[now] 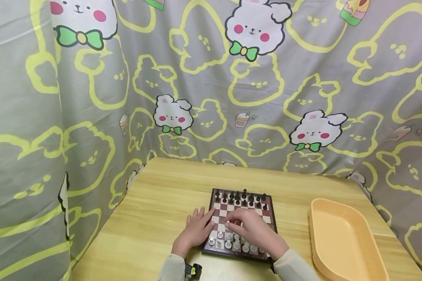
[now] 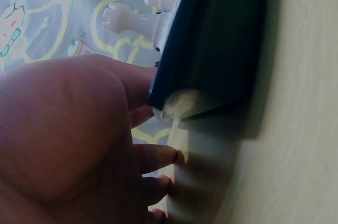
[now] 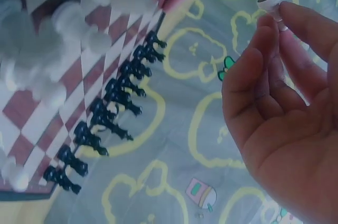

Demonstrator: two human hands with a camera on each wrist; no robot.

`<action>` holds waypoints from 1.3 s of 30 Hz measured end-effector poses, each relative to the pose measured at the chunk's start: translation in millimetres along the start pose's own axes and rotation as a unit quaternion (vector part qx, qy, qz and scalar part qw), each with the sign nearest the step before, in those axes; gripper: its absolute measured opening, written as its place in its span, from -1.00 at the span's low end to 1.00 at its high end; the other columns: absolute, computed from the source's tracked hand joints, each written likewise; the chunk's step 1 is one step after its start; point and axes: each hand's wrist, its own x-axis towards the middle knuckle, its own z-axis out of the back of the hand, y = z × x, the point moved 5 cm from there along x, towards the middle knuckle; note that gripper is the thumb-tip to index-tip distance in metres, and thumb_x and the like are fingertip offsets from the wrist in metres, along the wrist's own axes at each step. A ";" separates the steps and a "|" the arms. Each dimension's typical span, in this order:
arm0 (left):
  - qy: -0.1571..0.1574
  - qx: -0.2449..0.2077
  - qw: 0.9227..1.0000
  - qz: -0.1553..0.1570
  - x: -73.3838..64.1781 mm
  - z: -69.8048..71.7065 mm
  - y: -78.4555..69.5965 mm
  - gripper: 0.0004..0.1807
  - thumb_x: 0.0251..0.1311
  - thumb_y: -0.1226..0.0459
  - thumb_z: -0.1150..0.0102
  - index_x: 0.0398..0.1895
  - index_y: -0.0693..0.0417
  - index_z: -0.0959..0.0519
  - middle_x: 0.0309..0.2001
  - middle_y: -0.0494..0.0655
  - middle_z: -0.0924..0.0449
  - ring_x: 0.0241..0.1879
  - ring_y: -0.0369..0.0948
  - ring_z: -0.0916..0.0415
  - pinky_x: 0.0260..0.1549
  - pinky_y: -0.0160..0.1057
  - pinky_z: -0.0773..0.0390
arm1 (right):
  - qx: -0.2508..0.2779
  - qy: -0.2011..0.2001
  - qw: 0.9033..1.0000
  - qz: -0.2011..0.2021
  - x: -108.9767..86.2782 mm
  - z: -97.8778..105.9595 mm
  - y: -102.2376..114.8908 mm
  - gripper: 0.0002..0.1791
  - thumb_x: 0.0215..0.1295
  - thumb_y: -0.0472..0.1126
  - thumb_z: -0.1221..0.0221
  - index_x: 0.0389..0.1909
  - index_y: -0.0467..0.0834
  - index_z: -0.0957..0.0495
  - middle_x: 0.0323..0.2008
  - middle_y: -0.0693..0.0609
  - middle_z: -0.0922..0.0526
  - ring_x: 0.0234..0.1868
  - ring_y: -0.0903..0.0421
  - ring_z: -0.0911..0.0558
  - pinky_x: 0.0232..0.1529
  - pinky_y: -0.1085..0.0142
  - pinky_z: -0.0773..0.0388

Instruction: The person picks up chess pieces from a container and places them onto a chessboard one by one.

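Note:
A chessboard [image 1: 222, 213] with dark red and white squares lies on the table, black pieces [image 1: 244, 202] lined up at its far side and white pieces [image 1: 228, 244] at the near side. My right hand [image 1: 254, 232] is over the board and pinches a small white chess piece [image 3: 270, 3], likely a pawn, between thumb and fingertips; its dark round base shows in the right wrist view. Spread out at the board's left edge, my left hand [image 1: 195, 230] touches the frame. In the left wrist view a white rook [image 2: 127, 19] stands near that edge.
To the right of the board sits an orange-yellow plastic tray [image 1: 342, 242] on the wooden table [image 1: 154, 210]. A grey patterned curtain [image 1: 211, 89] hangs behind the table and along its sides.

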 end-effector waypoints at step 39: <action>0.009 0.013 1.000 -0.005 3.3 -1.0 3.5 -0.41 0.63 0.05 0.16 0.59 0.07 -0.28 0.55 0.48 -0.01 0.56 0.43 0.23 0.45 0.46 0.27 | -0.027 0.048 0.998 0.021 30.4 -53.3 -8.5 -0.86 0.30 -0.28 -0.37 -0.14 -0.15 -0.75 -0.31 0.16 -0.75 -0.34 0.41 -0.60 -0.21 0.45 -0.64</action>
